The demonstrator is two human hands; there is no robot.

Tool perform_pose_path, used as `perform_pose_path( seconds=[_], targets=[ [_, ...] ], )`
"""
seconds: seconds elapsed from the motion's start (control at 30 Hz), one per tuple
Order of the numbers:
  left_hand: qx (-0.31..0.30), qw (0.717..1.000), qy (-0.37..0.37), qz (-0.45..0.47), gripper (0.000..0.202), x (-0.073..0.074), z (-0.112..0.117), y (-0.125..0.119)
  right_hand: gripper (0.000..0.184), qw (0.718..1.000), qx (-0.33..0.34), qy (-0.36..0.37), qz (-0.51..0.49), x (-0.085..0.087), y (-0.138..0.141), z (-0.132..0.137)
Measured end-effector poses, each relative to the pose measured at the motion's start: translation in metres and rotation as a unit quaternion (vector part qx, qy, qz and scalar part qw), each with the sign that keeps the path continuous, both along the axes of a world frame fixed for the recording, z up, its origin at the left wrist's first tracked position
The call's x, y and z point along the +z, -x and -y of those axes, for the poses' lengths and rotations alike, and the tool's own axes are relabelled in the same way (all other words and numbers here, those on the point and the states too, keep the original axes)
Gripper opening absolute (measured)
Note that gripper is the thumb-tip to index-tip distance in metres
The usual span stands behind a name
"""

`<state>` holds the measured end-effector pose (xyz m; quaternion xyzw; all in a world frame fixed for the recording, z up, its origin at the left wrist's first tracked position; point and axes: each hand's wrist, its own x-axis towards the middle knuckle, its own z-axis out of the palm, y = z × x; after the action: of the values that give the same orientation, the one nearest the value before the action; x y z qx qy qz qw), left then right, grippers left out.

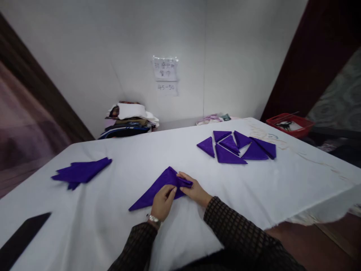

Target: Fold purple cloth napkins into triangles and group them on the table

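A purple cloth napkin point(155, 192), folded into a triangle, lies on the white-covered table in front of me. My right hand point(196, 191) grips its right corner, which is turned up into a narrow rolled fold between thumb and fingers. At the middle of the lower edge, my left hand point(164, 201) pinches the cloth, thumb against fingers. The napkin's long left point rests flat on the table. Part of the lower edge is hidden behind my left hand.
Several purple folded triangles point(229, 154) lie at the right back. A loose pile of purple cloths point(81, 171) sits at left. A dark flat strip point(24, 237) is at the near left. Stacked clothes point(126, 120) and a red basket point(303, 130) stand beyond the table point(126, 150).
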<state>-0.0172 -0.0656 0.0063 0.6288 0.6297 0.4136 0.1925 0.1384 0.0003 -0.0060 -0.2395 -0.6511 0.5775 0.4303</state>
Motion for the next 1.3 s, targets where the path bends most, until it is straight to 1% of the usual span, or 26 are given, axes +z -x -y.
perform_pose_path(
  seconds=[0.1, 0.17, 0.23, 0.33, 0.4, 0.5, 0.8, 0.9, 0.97, 1.07, 1.13, 1.23, 1.3],
  targets=[
    [0.055, 0.993, 0.039, 0.101, 0.033, 0.005, -0.001, -0.007, 0.056, 0.995, 0.022, -0.091, 0.037, 0.001, -0.002, 0.005],
    [0.090, 0.981, 0.072, 0.157, 0.038, 0.006, -0.002, -0.007, 0.058, 0.986, 0.038, -0.152, 0.062, 0.001, -0.002, 0.008],
    [0.110, 0.966, 0.104, 0.207, 0.042, 0.006, -0.004, -0.006, 0.063, 0.974, 0.060, -0.200, 0.083, 0.000, -0.003, 0.009],
    [0.125, 0.940, 0.138, 0.285, 0.042, 0.003, -0.007, -0.005, 0.072, 0.960, 0.081, -0.245, 0.110, -0.001, -0.003, 0.011],
    [0.133, 0.926, 0.142, 0.323, 0.040, 0.001, -0.009, -0.004, 0.074, 0.952, 0.086, -0.265, 0.123, -0.002, -0.003, 0.011],
    [0.142, 0.921, 0.137, 0.336, 0.036, -0.003, -0.010, -0.002, 0.075, 0.943, 0.092, -0.287, 0.138, -0.003, -0.003, 0.011],
    [0.116, 0.920, 0.129, 0.351, 0.036, -0.006, -0.009, 0.000, 0.068, 0.938, 0.079, -0.309, 0.134, -0.007, -0.003, 0.011],
    [0.115, 0.920, 0.110, 0.358, 0.035, -0.008, -0.008, 0.000, 0.061, 0.937, 0.050, -0.318, 0.137, -0.009, -0.004, 0.010],
    [0.118, 0.922, 0.094, 0.357, 0.033, -0.009, -0.006, -0.001, 0.051, 0.937, 0.017, -0.320, 0.141, -0.009, -0.006, 0.008],
    [0.123, 0.928, 0.067, 0.345, 0.031, -0.009, -0.004, -0.002, 0.038, 0.942, -0.022, -0.296, 0.157, -0.008, -0.009, 0.006],
    [0.125, 0.934, 0.048, 0.331, 0.030, -0.009, -0.003, -0.003, 0.034, 0.949, -0.027, -0.266, 0.165, -0.007, -0.011, 0.005],
    [0.120, 0.941, 0.029, 0.314, 0.028, -0.007, 0.001, -0.005, 0.034, 0.962, 0.001, -0.223, 0.161, -0.002, -0.016, 0.004],
    [0.108, 0.954, 0.010, 0.281, 0.025, -0.006, 0.005, -0.008, 0.037, 0.972, 0.034, -0.184, 0.144, 0.004, -0.020, 0.004]
  ],
)
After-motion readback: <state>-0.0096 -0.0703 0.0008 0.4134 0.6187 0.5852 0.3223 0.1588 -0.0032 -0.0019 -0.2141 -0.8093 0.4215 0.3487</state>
